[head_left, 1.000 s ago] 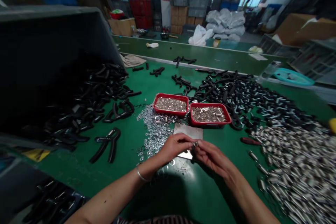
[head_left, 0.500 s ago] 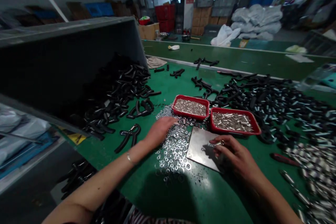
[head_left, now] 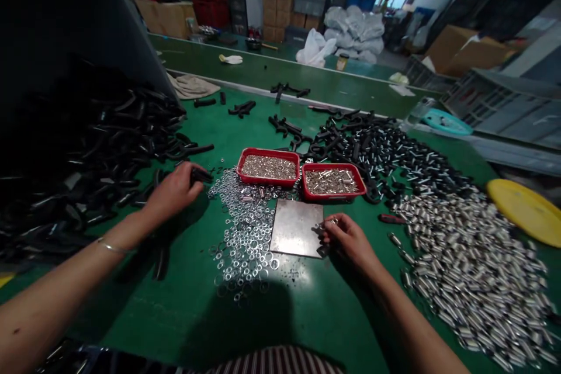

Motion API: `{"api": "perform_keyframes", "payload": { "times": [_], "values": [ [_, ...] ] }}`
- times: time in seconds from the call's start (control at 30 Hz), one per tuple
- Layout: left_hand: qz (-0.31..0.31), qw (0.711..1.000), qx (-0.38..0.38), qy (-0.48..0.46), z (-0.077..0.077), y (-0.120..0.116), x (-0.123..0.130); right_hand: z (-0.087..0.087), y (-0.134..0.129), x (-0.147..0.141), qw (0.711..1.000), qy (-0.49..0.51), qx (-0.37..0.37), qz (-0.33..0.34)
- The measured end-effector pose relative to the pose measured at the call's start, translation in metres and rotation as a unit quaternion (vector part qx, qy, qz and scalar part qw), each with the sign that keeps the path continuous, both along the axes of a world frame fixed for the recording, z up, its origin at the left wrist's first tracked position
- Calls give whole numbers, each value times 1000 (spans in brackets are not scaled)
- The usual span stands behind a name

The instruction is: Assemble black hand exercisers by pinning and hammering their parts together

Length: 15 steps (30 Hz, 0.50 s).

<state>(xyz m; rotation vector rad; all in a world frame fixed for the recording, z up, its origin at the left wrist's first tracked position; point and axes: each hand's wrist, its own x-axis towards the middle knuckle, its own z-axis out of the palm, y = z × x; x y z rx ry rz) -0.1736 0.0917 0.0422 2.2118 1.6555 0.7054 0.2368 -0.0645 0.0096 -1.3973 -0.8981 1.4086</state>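
My left hand (head_left: 174, 190) is closed on a black curved handle piece (head_left: 200, 175), at the left of a spread of small silver rings and nuts (head_left: 248, 234). At the right edge of a square metal plate (head_left: 298, 228), my right hand (head_left: 346, 236) pinches a small shiny metal part (head_left: 331, 223), too small to make out fully. Beyond the plate stand two red trays, one with tiny metal pieces (head_left: 268, 182) and one with small silver pins (head_left: 335, 194).
Black handles (head_left: 131, 128) spill from a large grey bin (head_left: 131, 17) at the left. At the right lie black parts with pins (head_left: 385, 149), a heap of silver cylinders (head_left: 477, 274), a dark red-handled tool (head_left: 391, 218) and a yellow lid (head_left: 526, 210).
My left hand has moved left from the rings near the red tray and now grips a black handle piece. My right hand still holds its small metal part. The view has turned right.
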Motion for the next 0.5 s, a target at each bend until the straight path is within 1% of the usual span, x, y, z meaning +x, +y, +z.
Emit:
{"api": "perform_keyframes", "payload": {
  "times": [0.03, 0.07, 0.1, 0.13, 0.17, 0.23, 0.27, 0.3, 0.37, 0.5],
  "values": [
    [0, 999, -14, -52, -1, -14, 21, 0, 1, -1, 1000, 1, -1, 2],
    [-21, 992, -58, -113, -4, -29, 45, 0, 2, -2, 1000, -2, -2, 7],
    [-62, 975, -126, -172, -7, -43, 69, 0, 3, -3, 1000, -6, -2, 17],
    [-112, 947, -202, -222, -11, -56, 94, 1, 3, -6, 999, -11, -1, 30],
    [-145, 918, -258, -264, -16, -67, 118, 3, 4, -8, 999, -17, 1, 48],
    [-163, 877, -330, -309, -24, -83, 159, 9, 3, -11, 996, -22, 9, 86],
    [-164, 867, -350, -315, -27, -88, 175, 12, 2, -12, 995, -21, 13, 101],
    [-162, 860, -367, -315, -29, -91, 186, 15, 0, -13, 994, -17, 15, 111],
    [-166, 845, -401, -312, -31, -95, 200, 20, -3, -12, 992, -9, 17, 121],
    [-197, 792, -478, -325, -32, -98, 202, 23, -7, -12, 989, 22, 15, 144]
  ]
}}
